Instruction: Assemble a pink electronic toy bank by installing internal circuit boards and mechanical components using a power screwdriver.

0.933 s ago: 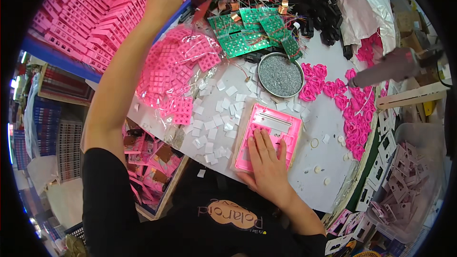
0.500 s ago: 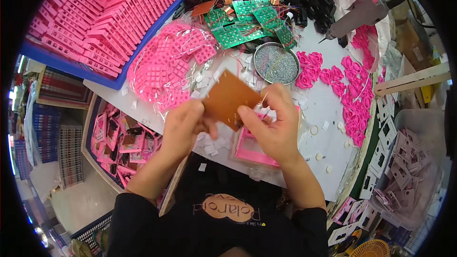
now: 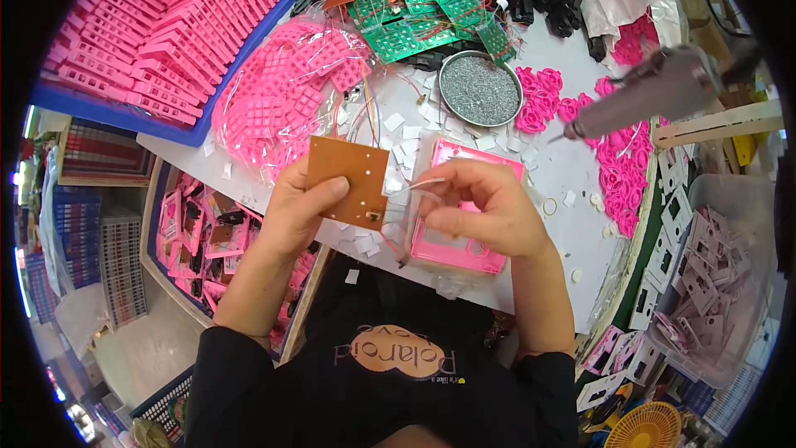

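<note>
Jutting from the pinching left hand, brown circuit board, wires at right hand, grip unclear

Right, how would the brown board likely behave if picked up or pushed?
The brown board is probably stiff: it looks flat though the left hand grips only one side. Held up one-handed, it seems fairly light. The wires beside it curve loosely, so they may flop or snag.

A white-topped work table spreads across the middle, a pale wooden bar at its right edge; pale beige floor lies at left, bright white light beyond
</note>
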`<state>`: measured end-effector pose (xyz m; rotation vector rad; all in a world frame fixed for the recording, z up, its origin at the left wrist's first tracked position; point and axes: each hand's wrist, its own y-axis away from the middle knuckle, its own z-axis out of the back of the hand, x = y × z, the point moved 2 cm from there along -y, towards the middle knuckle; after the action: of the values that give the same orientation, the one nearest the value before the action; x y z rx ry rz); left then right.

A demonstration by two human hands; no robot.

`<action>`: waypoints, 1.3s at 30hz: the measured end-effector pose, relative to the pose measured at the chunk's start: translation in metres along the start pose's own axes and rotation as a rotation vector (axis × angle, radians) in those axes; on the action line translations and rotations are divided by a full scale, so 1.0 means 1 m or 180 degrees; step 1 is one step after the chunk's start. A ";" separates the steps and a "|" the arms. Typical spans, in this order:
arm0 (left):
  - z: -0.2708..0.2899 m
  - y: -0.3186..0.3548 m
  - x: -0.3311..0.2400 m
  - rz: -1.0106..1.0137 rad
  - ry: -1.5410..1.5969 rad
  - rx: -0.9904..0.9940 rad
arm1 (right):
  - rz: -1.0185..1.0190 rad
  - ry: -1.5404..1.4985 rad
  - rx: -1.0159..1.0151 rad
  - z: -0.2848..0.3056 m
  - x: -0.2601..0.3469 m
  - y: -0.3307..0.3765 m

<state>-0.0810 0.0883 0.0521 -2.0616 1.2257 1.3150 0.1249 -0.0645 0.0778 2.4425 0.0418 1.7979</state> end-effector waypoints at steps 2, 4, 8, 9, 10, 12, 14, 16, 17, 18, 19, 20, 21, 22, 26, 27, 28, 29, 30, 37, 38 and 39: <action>0.001 -0.002 0.009 -0.0003 -0.0019 -0.0475 | -0.0331 -0.0233 0.0100 0.001 -0.012 0.008; -0.002 -0.005 0.011 -0.0148 0.0159 -0.0724 | -0.0125 -0.0006 -0.0055 0.000 -0.018 0.008; -0.003 -0.005 0.008 -0.0075 0.0636 -0.0347 | -0.0025 0.0451 -0.0326 -0.012 -0.014 0.004; -0.004 -0.004 0.010 -0.0062 0.0577 -0.0477 | 0.0177 0.0817 -0.0398 -0.014 -0.015 0.003; -0.005 -0.003 0.010 -0.0058 0.0514 -0.0615 | 0.0381 0.1182 -0.0460 -0.016 -0.016 0.002; -0.004 -0.002 0.011 -0.0108 0.0623 -0.0503 | 0.0772 0.1512 -0.0598 -0.017 -0.019 0.002; -0.002 -0.002 0.012 -0.0119 0.0687 -0.0458 | 0.1126 0.1448 -0.0766 -0.017 -0.022 0.004; 0.000 -0.002 0.012 -0.0115 0.0697 -0.0498 | 0.0989 0.1348 -0.0761 -0.015 -0.025 0.006; 0.000 -0.002 0.013 -0.0110 0.0711 -0.0518 | 0.0918 0.1299 -0.0754 -0.013 -0.026 0.007; 0.000 -0.002 0.013 -0.0105 0.0723 -0.0539 | 0.0607 0.1031 -0.0785 -0.013 -0.026 0.009; 0.000 -0.002 0.014 -0.0103 0.0738 -0.0548 | 0.0302 0.0770 -0.0821 -0.013 -0.024 0.012; 0.001 -0.002 0.014 -0.0106 0.0786 -0.0519 | -0.0002 0.0507 -0.0853 -0.013 -0.023 0.014; 0.002 -0.002 0.016 -0.0110 0.0833 -0.0492 | 0.0011 0.0298 -0.0836 -0.012 -0.025 0.013; 0.002 -0.002 0.017 -0.0100 0.0881 -0.0455 | 0.0024 0.0084 -0.0835 -0.009 -0.029 0.012; -0.002 -0.001 0.023 -0.0124 0.0751 -0.0177 | -0.0440 -0.1241 -0.0950 -0.006 -0.033 0.007; -0.006 -0.002 0.023 -0.0180 0.0702 0.0015 | -0.0537 -0.1283 -0.0845 -0.007 -0.035 0.004; -0.010 -0.002 0.022 -0.0221 0.0659 0.0217 | -0.0634 -0.1327 -0.0759 -0.009 -0.039 0.000; -0.012 0.000 0.020 -0.0029 0.0595 0.0245 | -0.0730 -0.1370 -0.0674 -0.012 -0.042 -0.002; -0.011 0.000 0.020 0.0058 0.0648 0.0418 | -0.0748 -0.1149 -0.0607 -0.016 -0.045 -0.005; 0.007 0.004 0.021 -0.0620 0.0132 -0.0032 | -0.0394 0.0072 -0.0517 -0.017 -0.020 0.031; 0.008 0.007 0.017 -0.0635 -0.0097 -0.0064 | -0.0326 0.0373 -0.0485 -0.011 -0.017 0.049; 0.007 0.010 0.012 -0.0644 -0.0327 -0.0098 | -0.0659 0.0951 -0.0292 -0.006 -0.012 0.068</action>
<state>-0.0911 0.0826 0.0392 -2.0505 0.9321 1.3333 0.1132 -0.1323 0.0752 2.0073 0.2224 2.0009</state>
